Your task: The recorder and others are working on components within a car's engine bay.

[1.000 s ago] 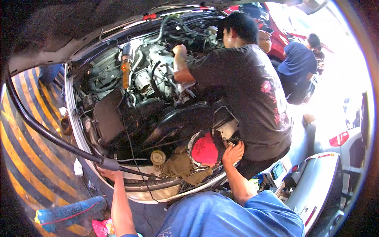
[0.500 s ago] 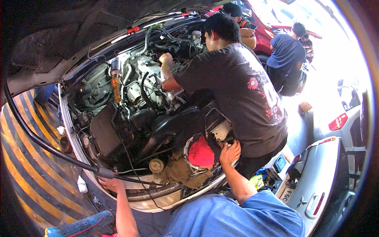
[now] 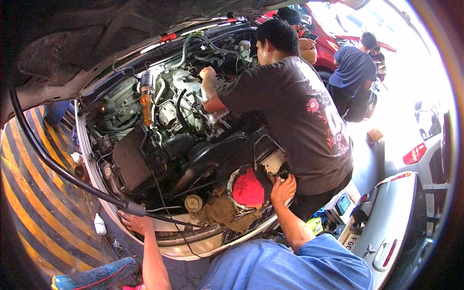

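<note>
Because the raised dark underside of the hood [image 3: 96, 43] fills the upper left of the view, the rear of the open engine bay [image 3: 174, 135] lies in shadow and its parts there are hard to tell apart. The left hand [image 3: 135, 222] rests on the pale front edge of the bay [image 3: 193, 241], fingers curled beside the metal collar of a long black hose [image 3: 53, 164] that curves off toward the upper left; whether the fingers actually close on the hose cannot be told. The right hand [image 3: 283, 189] is pressed, fingers spread, against the bay's front right corner, touching the edge just beside a crumpled red rag [image 3: 248, 188]; it grips nothing visible. The two hands are well apart. The red rag sits on a round wire-ringed part whose nature is hidden beneath it, and an olive-brown cloth [image 3: 222, 212] lies bunched just to its left. A small round tan cap [image 3: 193, 203] stands next to that cloth.

A co-worker in a dark patterned shirt [image 3: 299, 121] leans over the right side of the bay and covers much of it; this person's hand [image 3: 209, 75] rests on the grey engine top [image 3: 183, 101]. An amber-coloured cylinder with a metal head [image 3: 146, 99] stands upright left of the engine; its contents cannot be made out. A small white bottle [image 3: 99, 224] stands on the yellow-and-black striped floor [image 3: 34, 203]. The pale detached car bumper [image 3: 386, 227] at lower right is cut off by the dark rim.
</note>
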`<state>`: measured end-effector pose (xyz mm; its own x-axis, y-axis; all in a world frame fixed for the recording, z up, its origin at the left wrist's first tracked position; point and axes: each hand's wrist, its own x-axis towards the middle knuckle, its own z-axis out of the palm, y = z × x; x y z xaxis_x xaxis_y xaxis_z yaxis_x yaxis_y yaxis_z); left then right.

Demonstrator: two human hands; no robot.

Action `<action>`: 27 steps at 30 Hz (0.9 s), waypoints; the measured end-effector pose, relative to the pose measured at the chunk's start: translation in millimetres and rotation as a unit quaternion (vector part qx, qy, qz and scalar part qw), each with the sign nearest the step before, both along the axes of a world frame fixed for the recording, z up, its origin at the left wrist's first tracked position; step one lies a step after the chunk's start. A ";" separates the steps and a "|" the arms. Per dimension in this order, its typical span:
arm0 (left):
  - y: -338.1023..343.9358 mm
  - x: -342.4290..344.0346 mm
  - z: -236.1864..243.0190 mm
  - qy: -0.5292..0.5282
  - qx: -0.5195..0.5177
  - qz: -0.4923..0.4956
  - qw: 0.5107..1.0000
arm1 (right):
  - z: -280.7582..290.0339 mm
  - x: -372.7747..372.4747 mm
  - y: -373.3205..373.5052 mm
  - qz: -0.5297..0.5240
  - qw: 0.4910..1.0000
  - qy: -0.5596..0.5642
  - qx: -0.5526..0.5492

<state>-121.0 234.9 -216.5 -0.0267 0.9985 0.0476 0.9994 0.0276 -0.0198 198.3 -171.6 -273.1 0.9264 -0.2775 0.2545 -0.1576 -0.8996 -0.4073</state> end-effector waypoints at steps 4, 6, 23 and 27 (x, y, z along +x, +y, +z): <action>-4.3 1.2 4.2 -0.022 0.002 0.003 1.000 | -3.0 1.0 -1.4 -0.004 1.000 0.003 0.003; -1.8 1.4 1.6 0.014 0.011 -0.004 1.000 | -3.6 1.5 -2.2 -0.006 1.000 -0.010 -0.023; 3.2 6.6 -7.7 -0.004 0.049 0.035 0.998 | 11.1 -2.8 -2.1 -0.008 0.999 0.012 0.051; 5.6 8.6 -7.4 0.070 0.011 0.050 0.996 | 10.8 -4.0 -2.4 0.002 0.999 -0.013 0.052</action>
<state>-112.5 240.5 -223.9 -0.1169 0.9899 0.0804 0.9792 0.1284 -0.1572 194.3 -174.0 -262.3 0.9212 -0.2994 0.2486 -0.1416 -0.8529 -0.5026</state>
